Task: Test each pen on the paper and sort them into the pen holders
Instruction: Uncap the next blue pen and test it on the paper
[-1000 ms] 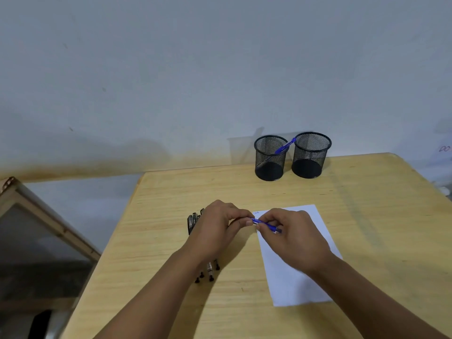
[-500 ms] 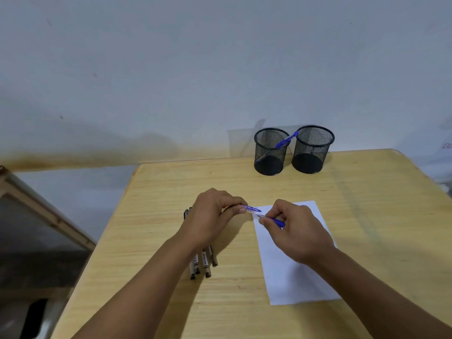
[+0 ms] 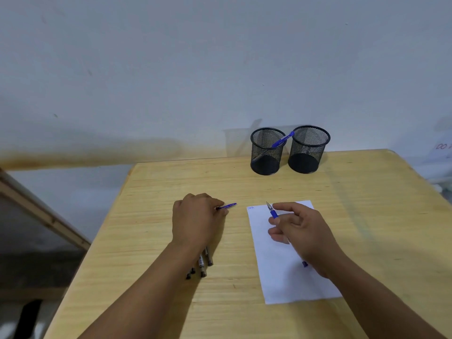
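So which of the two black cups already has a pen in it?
The left mesh holder: a blue pen leans out of it. The right mesh holder has none.

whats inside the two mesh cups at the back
The left cup holds one blue pen leaning on its rim. The right cup shows only its dark bottom.

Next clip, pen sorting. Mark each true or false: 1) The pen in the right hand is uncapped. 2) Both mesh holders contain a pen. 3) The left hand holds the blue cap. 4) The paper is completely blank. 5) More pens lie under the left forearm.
1) True: the right hand holds the blue pen with its bare tip over the paper.
2) False: only the left holder shows a pen; the right holder looks empty.
3) True: the left hand pinches the blue cap.
4) False: small blue writing sits at its top left corner.
5) True: the spare pens lie there.
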Demonstrator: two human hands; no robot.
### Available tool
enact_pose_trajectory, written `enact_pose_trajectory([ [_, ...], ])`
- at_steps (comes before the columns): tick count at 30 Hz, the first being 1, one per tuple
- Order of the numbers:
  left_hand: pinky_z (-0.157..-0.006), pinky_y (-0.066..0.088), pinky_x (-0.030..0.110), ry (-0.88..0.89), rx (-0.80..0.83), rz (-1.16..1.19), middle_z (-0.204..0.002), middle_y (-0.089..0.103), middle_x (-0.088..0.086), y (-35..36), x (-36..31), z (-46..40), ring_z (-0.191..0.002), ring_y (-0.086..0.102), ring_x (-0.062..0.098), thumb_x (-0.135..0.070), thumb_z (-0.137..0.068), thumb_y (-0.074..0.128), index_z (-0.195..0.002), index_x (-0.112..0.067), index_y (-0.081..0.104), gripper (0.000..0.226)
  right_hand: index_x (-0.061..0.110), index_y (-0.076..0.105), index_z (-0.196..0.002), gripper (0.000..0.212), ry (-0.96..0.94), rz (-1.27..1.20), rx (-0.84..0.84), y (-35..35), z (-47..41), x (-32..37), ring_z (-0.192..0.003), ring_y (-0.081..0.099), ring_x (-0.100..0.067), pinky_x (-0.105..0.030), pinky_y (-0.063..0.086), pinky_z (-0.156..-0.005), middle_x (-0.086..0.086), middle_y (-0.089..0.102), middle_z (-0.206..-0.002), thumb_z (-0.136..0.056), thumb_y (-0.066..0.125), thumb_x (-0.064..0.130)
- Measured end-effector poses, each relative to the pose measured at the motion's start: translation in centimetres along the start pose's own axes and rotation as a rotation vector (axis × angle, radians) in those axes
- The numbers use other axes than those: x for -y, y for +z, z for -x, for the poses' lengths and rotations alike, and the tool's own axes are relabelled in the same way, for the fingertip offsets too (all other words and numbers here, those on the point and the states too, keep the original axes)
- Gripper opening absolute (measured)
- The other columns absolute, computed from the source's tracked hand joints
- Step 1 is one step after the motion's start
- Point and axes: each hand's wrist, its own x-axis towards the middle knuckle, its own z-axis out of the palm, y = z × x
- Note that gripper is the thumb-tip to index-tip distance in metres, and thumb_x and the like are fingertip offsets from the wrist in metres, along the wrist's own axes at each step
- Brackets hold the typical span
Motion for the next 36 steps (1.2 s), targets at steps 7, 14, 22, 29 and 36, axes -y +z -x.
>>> enact_pose_trajectory([
  [7, -0.095, 0.037, 0.038, -0.028, 0.085, -0.019, -0.127, 0.063, -0.017, -0.3, -0.2, 0.6, -0.116, 0.050, 0.020, -0.055, -0.090, 0.058, -0.126, -0.043, 0.060, 0.039, 0.016, 0.073, -0.110, 0.025, 0.014, -0.023, -0.051, -0.2, 0.2, -0.1, -0.074, 0.076, -0.020, -0.033, 0.062, -0.075, -0.008, 0.076, -0.092, -0.091, 0.063, 0.004],
  [14, -0.094, 0.038, 0.026, 0.177, 0.080, 0.152, -0.125, 0.062, -0.018, 0.0, -3.6, 4.3, -0.111, 0.047, 0.016, -0.051, -0.086, 0.057, -0.123, -0.031, 0.063, 0.043, 0.018, 0.075, -0.106, 0.024, -0.049, -0.005, -0.091, -0.4, 0.0, -0.2, -0.072, 0.076, -0.019, -0.033, 0.062, -0.075, -0.001, 0.077, -0.087, -0.093, 0.060, 0.006],
  [22, -0.100, 0.045, 0.037, 0.335, 0.146, -0.019, -0.139, 0.056, -0.001, 2.7, -4.7, 7.0, -0.123, 0.046, 0.024, -0.056, -0.088, 0.043, -0.122, -0.017, 0.061, 0.054, 0.018, 0.067, -0.117, 0.032, -0.026, -0.221, 0.106, -1.3, -0.7, -0.2, -0.101, 0.073, -0.019, -0.032, 0.057, -0.090, -0.005, 0.075, -0.109, -0.092, 0.059, -0.001],
  [29, -0.106, 0.041, 0.040, 0.301, 0.149, -0.028, -0.147, 0.048, -0.003, 3.2, -4.8, 7.8, -0.133, 0.040, 0.025, -0.056, -0.092, 0.040, -0.134, -0.019, 0.054, 0.058, 0.021, 0.073, -0.102, 0.013, -0.175, 0.170, -0.159, -0.2, -2.0, -0.4, -0.079, 0.074, -0.010, -0.025, 0.060, -0.078, 0.007, 0.076, -0.083, -0.091, 0.066, 0.021],
  [36, -0.104, 0.044, 0.041, 0.288, 0.160, -0.021, -0.144, 0.052, -0.003, 3.0, -4.9, 7.7, -0.133, 0.042, 0.025, -0.056, -0.090, 0.043, -0.132, -0.018, 0.057, 0.059, 0.017, 0.073, -0.098, 0.011, -0.271, 0.398, -0.163, 1.1, -3.7, -0.6, -0.078, 0.066, 0.000, -0.010, 0.049, -0.075, 0.011, 0.071, -0.085, -0.088, 0.070, 0.016],
])
